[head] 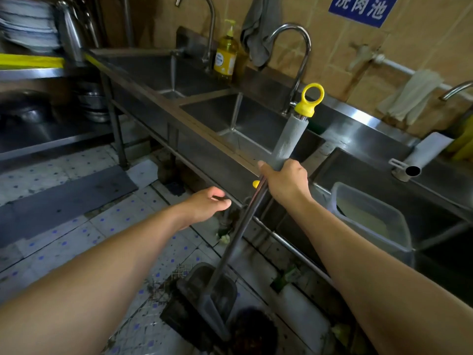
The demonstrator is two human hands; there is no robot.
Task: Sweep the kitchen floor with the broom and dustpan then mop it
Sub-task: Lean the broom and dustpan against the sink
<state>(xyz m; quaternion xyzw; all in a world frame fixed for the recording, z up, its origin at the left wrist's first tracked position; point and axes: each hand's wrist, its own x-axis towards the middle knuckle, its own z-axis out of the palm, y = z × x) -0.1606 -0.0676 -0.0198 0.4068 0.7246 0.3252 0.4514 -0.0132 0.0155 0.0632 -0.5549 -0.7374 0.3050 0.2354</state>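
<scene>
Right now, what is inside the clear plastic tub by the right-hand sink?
The clear plastic tub shows a pale yellowish layer low inside it; what it is cannot be told. Its near wall blurs the bottom.

A long stainless-steel sink counter runs diagonally from upper left to lower right, with curved chrome taps above its basins. Behind it stands a wall of tan tiles bearing a blue sign with white characters at upper right. At lower left, the pale floor tiles with blue dots look grimy.
</scene>
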